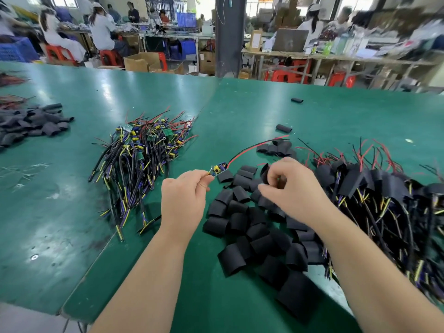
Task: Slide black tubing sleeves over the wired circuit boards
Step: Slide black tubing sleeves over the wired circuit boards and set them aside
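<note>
Judging by the heaps, the job looks well under way but far from finished. At the far left lies a spare heap of sleeves (pixel 33 123), apart from the work. To its right, a pile of bare boards (pixel 141 150) with black, yellow and red wires waits, none of them covered. The left hand (pixel 185 195) pinches one board (pixel 219 169) by its near end between thumb and curled fingertips, just above the table, its red wire (pixel 254 147) trailing away to the right; this board is not yet covered. Loose sleeves (pixel 252 227) lie scattered between the two forearms. The right hand (pixel 290 186) has its fingers curled round one sleeve (pixel 265 173), held near the board but apart from it, so the slide has not begun. Farther right, a heap of covered boards (pixel 374 188) looks at least as large as the bare pile, which suggests about half the batch is done. The table (pixel 72 212) has a glossy green top, scuffed and marked, with a seam running across it, and two stray sleeves lie farther back. Behind it is a workshop: people sit on red stools (pixel 56 52) at benches on the left, cardboard boxes (pixel 141 61) stand on the floor, a dark pillar (pixel 229 37) rises at centre, and a cluttered bench runs along the right.
</note>
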A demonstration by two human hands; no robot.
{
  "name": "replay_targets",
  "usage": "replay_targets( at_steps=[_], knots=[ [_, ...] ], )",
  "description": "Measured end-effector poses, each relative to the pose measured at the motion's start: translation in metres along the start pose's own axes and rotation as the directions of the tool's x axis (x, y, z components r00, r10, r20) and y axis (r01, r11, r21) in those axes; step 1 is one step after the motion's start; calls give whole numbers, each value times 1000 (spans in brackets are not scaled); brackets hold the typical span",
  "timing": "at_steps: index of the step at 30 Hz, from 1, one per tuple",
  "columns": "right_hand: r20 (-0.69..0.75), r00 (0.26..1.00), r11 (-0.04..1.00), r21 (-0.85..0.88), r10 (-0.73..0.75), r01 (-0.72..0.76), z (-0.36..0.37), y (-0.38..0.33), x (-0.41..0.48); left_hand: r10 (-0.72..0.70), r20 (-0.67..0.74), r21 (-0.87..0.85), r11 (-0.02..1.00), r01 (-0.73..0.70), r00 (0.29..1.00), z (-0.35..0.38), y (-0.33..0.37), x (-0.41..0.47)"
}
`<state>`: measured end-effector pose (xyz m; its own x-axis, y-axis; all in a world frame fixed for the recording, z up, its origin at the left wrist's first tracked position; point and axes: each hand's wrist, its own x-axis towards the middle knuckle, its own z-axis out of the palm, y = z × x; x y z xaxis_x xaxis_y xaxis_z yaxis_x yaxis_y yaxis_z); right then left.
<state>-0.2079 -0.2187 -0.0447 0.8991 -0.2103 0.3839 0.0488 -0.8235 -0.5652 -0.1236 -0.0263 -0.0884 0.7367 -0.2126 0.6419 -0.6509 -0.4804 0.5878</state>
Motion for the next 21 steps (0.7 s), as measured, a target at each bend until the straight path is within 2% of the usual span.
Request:
replay_targets(
  at_steps=[2, 4, 5, 8, 10, 11, 16, 21],
  knots=[
    [-133, 980, 940, 328, 146, -96, 2, 5, -10, 17, 8, -13, 1000, -16, 1000, -1, 1, 0],
    [-154, 933, 695, 708, 326, -126, 1, 9, -13, 24, 14, -26, 999, -24, 1000, -2, 2, -1],
    [-159, 905, 562, 821, 395, -101, 0, 11, -12, 26, 16, -25, 999, -26, 1000, -2, 3, -1],
    [-196, 807, 268, 962, 558, 49, -11, 14, -10, 36, 7, -27, 999, -36, 999, -4, 5, -3],
    [-150, 785, 100, 989, 601, 113, -18, 15, -11, 46, 3, -31, 998, -46, 999, -4, 5, -3],
    [-127, 791, 49, 991, 599, 121, -20, 15, -11, 53, 6, -28, 998, -53, 999, -4, 6, -4],
    [-72, 814, -51, 991, 577, 123, -15, 8, -11, 74, 31, -2, 997, -74, 997, -3, 9, -5],
    [-97, 799, -22, 990, 593, 137, -16, 7, -10, 70, 39, 4, 998, -70, 997, -5, 11, -6]
  ],
)
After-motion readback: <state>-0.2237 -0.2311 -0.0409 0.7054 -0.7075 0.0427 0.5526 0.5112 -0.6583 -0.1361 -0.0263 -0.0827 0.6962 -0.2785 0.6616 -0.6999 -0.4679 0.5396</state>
